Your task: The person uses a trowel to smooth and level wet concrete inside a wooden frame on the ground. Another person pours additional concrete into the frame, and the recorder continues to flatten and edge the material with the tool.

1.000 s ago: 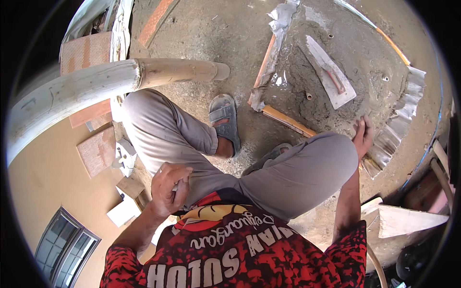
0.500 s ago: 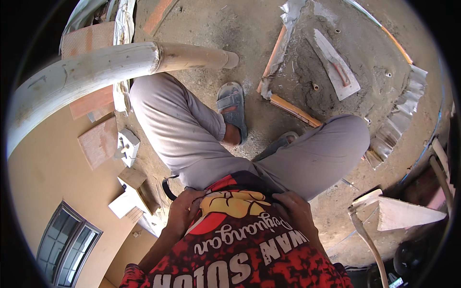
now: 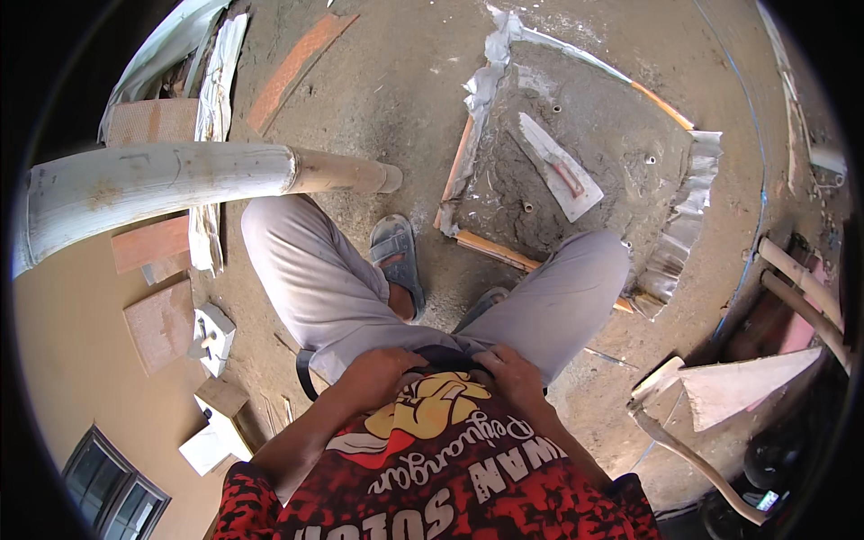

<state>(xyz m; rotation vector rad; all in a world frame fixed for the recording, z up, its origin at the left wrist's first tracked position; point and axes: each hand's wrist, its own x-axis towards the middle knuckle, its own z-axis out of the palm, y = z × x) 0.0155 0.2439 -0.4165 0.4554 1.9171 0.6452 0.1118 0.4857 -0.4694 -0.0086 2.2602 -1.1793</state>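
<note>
My left hand and my right hand are at my waist, both closed on the dark waistband of my grey trousers, near the hem of my red and black printed shirt; some fingertips are hidden. Beyond my right knee, a patch of wet grey mortar lies inside a frame of wood strips and crumpled sheet, with several short pipe stubs in it. A trowel with a reddish handle rests on the mortar.
A thick bamboo pole spans the left side over my knee. Tiles, a white sheet strip and a pale block lie left, beside a tan wall. Right are wooden handles, boards and a blue line.
My hands have come from beside my knees to my waist and closed on it, their fingers further under the hem now. The view has shifted, bringing more of the ground at right into sight.
</note>
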